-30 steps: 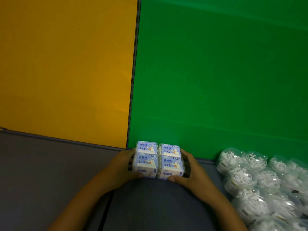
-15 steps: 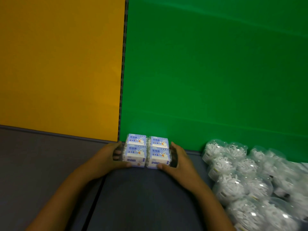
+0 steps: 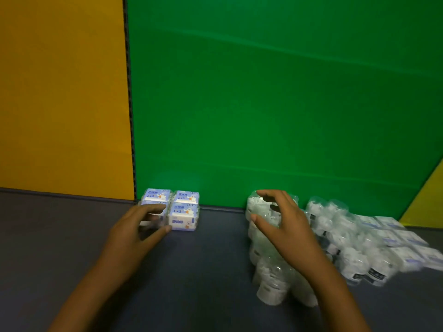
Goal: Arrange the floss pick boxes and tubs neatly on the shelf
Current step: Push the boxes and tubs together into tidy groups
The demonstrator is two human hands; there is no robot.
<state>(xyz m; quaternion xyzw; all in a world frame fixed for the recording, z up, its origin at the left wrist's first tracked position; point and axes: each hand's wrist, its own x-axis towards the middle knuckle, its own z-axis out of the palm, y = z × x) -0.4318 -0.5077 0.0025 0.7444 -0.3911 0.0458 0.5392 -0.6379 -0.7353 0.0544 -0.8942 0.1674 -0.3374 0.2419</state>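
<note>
Several blue-and-white floss pick boxes point(image 3: 183, 210) sit in a tight block against the green back panel of the dark grey shelf point(image 3: 206, 264). My left hand point(image 3: 136, 232) rests in front of the block's left side, fingers spread, partly covering the front left box. Clear round tubs of white floss picks point(image 3: 271, 281) stand crowded at the right. My right hand point(image 3: 281, 221) hovers with spread fingers over the leftmost rear tub point(image 3: 257, 208), holding nothing.
More floss pick boxes point(image 3: 405, 243) lie blurred at the far right behind the tubs. An orange panel point(image 3: 62, 92) and a green panel point(image 3: 275, 92) form the back wall. Bare shelf lies between the boxes and the tubs.
Both hands have let go of the box block. My right hand moved right to the tubs and my left hand drew back a little. The view swung right.
</note>
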